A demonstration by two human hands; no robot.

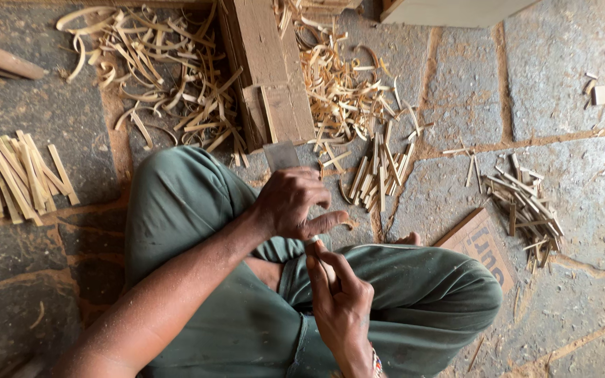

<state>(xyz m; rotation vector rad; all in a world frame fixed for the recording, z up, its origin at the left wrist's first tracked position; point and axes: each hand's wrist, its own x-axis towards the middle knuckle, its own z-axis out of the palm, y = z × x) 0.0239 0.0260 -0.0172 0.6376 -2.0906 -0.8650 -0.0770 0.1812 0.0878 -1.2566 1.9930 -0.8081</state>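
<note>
While held by both hands, bamboo sliver (314, 240) looks pale.

shavings (155, 77) | cut strips (19, 178) (left, bundled) | cardboard piece (481, 245) | stone floor (561, 84)

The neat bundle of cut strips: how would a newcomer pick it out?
Start at the person's green-trousered knee and look across the stone floor toward the picture's left edge. The bundle of strips lies there alone: straight, equal lengths fanned side by side, unlike the curled shavings above.

Single head-worn view, looking steeply down, close over lap and hands, stone floor (561, 56) beyond
</note>
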